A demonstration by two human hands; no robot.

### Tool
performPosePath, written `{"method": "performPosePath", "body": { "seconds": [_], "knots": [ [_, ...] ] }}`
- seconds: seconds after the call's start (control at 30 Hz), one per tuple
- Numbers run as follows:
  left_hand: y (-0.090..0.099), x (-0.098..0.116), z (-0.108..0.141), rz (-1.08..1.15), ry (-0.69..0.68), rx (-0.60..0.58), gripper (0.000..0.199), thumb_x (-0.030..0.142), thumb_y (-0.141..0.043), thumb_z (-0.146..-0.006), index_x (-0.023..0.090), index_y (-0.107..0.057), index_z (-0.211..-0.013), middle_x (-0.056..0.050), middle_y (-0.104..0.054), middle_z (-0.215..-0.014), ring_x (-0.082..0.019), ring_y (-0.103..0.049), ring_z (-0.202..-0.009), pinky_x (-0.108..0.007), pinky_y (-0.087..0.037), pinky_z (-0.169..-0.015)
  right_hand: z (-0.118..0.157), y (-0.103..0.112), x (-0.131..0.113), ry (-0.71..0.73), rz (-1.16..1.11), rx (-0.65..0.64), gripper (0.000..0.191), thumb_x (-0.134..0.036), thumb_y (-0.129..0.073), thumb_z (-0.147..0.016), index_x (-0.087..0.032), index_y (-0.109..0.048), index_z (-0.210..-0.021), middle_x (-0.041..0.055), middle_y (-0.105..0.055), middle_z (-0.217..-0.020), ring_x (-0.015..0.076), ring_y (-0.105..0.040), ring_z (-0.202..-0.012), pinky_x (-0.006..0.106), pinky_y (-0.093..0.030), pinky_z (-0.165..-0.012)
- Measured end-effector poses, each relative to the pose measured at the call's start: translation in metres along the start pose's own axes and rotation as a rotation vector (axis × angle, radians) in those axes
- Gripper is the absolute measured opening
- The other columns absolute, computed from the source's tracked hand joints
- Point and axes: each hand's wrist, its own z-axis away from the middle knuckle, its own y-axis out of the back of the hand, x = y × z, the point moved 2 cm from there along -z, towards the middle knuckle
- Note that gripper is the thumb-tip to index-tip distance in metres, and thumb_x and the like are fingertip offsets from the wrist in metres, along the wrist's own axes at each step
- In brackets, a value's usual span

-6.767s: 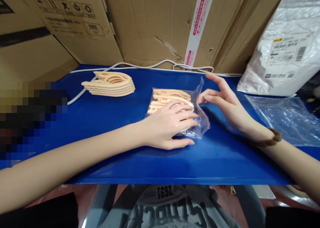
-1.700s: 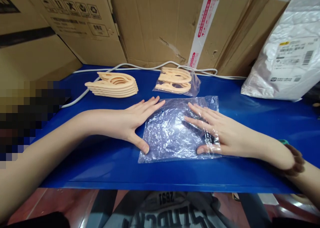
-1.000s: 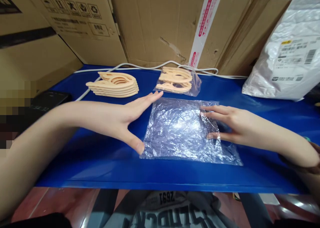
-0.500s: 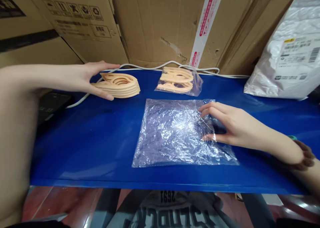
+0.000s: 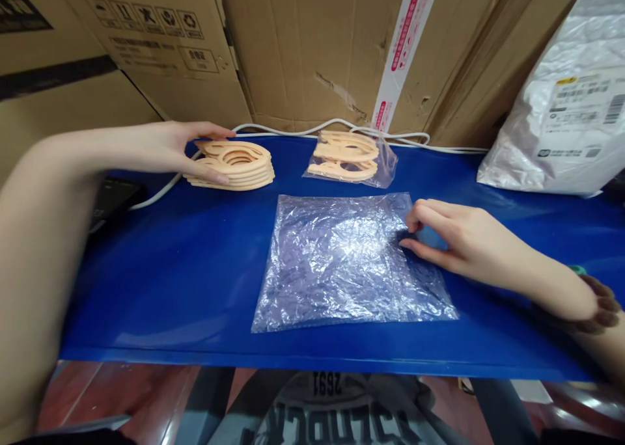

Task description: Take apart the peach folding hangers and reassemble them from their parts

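Head view: the left hand (image 5: 183, 151) reaches to the far left of the blue table (image 5: 195, 263) and grips the hanger stack (image 5: 236, 165), thumb on top at the far edge and fingers wrapped under the near left edge. The stack lies flat on the table, touching a white cable (image 5: 156, 191) that runs along the back edge.

The right hand (image 5: 454, 240) rests on the right edge of the empty bag (image 5: 342, 263), a crinkled clear plastic sheet lying flat in the middle of the table. Its fingers are curled and pinch the bag's edge between thumb and fingertips. A brown hair tie (image 5: 603, 305) circles the right wrist.

The stack is well apart from the bag, to its far left; the two hands are wide apart, one on each thing.

Behind the empty bag, near the cable, lies a filled bag (image 5: 349, 157) with more hangers inside. Cardboard boxes (image 5: 312, 48) stand along the back. A white parcel (image 5: 561, 107) leans at the far right. A dark phone (image 5: 114, 198) lies at the table's left end, partly hidden by the left forearm.
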Motion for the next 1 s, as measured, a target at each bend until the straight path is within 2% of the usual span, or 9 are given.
{"method": "performPosePath", "body": {
  "seconds": [0.13, 0.23, 0.4, 0.5, 0.53, 0.67, 0.77, 0.9, 1.0],
  "knots": [
    [0.002, 0.010, 0.005, 0.058, -0.049, 0.149, 0.092, 0.073, -0.076, -0.067, 0.028, -0.051, -0.144, -0.001, -0.059, -0.138, -0.034, -0.057, -0.120, -0.055, -0.041, -0.107, 0.001, 0.005, 0.001, -0.067, 0.049, 0.075, 0.013, -0.035, -0.050, -0.099, -0.023, -0.049, -0.093, 0.0046, -0.062, -0.087, 0.0200, -0.060, -0.074, 0.032, -0.043, -0.065],
    [0.003, 0.028, 0.010, 0.078, -0.105, 0.218, 0.092, 0.073, -0.078, -0.063, 0.028, -0.056, -0.140, 0.000, -0.059, -0.135, -0.035, -0.057, -0.119, -0.056, -0.042, -0.107, 0.001, 0.010, 0.001, -0.118, 0.061, 0.149, 0.012, -0.035, -0.050, -0.098, -0.024, -0.052, -0.094, 0.0050, -0.063, -0.086, 0.0219, -0.061, -0.076, 0.033, -0.045, -0.066],
    [-0.008, 0.092, 0.024, 0.068, -0.375, 0.381, 0.084, 0.073, -0.067, -0.076, 0.019, -0.056, -0.139, -0.009, -0.060, -0.134, -0.032, -0.058, -0.118, -0.048, -0.046, -0.103, -0.001, 0.013, -0.007, -0.125, 0.015, 0.259, 0.015, -0.036, -0.051, -0.097, -0.023, -0.059, -0.098, 0.0087, -0.066, -0.097, 0.0268, -0.063, -0.088, 0.040, -0.050, -0.076],
    [-0.029, 0.134, 0.037, 0.051, -0.605, 0.524, 0.094, 0.078, -0.065, -0.074, 0.014, -0.050, -0.142, -0.011, -0.061, -0.137, -0.033, -0.055, -0.125, -0.052, -0.031, -0.118, -0.001, 0.012, -0.015, -0.117, -0.004, 0.313, 0.019, -0.038, -0.056, -0.096, -0.024, -0.063, -0.107, 0.0101, -0.065, -0.114, 0.0289, -0.064, -0.101, 0.045, -0.052, -0.087],
    [-0.037, 0.146, 0.042, 0.044, -0.665, 0.538, 0.091, 0.075, -0.064, -0.077, 0.015, -0.048, -0.144, -0.011, -0.060, -0.140, -0.032, -0.054, -0.128, -0.052, -0.024, -0.122, -0.001, 0.010, -0.018, -0.100, -0.006, 0.329, 0.024, -0.040, -0.059, -0.094, -0.024, -0.062, -0.111, 0.0107, -0.064, -0.120, 0.0297, -0.063, -0.105, 0.045, -0.051, -0.090],
    [-0.062, 0.181, 0.063, 0.041, -0.798, 0.536, 0.083, 0.065, -0.064, -0.084, 0.017, -0.040, -0.148, -0.014, -0.058, -0.143, -0.030, -0.054, -0.132, -0.050, -0.022, -0.123, -0.003, 0.004, -0.031, -0.003, -0.046, 0.355, 0.063, -0.053, -0.072, -0.085, -0.023, -0.050, -0.135, 0.0142, -0.057, -0.133, 0.0329, -0.058, -0.119, 0.048, -0.050, -0.097],
    [-0.071, 0.194, 0.075, 0.057, -0.854, 0.560, 0.080, 0.062, -0.064, -0.087, 0.021, -0.036, -0.150, -0.012, -0.060, -0.141, -0.029, -0.055, -0.131, -0.049, -0.028, -0.120, -0.005, 0.001, -0.038, 0.039, -0.057, 0.348, 0.082, -0.059, -0.073, -0.082, -0.026, -0.037, -0.148, 0.0142, -0.055, -0.135, 0.0329, -0.058, -0.120, 0.047, -0.051, -0.096],
    [-0.077, 0.198, 0.078, 0.063, -0.867, 0.600, 0.079, 0.063, -0.062, -0.087, 0.023, -0.034, -0.150, -0.013, -0.061, -0.139, -0.028, -0.056, -0.129, -0.048, -0.034, -0.116, -0.008, 0.000, -0.044, 0.046, -0.037, 0.320, 0.082, -0.059, -0.071, -0.084, -0.026, -0.035, -0.150, 0.0151, -0.055, -0.136, 0.0322, -0.058, -0.118, 0.047, -0.051, -0.095],
    [-0.080, 0.197, 0.075, 0.065, -0.866, 0.595, 0.078, 0.063, -0.060, -0.089, 0.022, -0.033, -0.150, -0.014, -0.062, -0.136, -0.029, -0.057, -0.127, -0.051, -0.030, -0.118, -0.010, 0.001, -0.046, 0.041, -0.027, 0.281, 0.079, -0.056, -0.067, -0.088, -0.024, -0.034, -0.151, 0.0153, -0.057, -0.135, 0.0327, -0.058, -0.116, 0.048, -0.050, -0.093]
  ]
}}
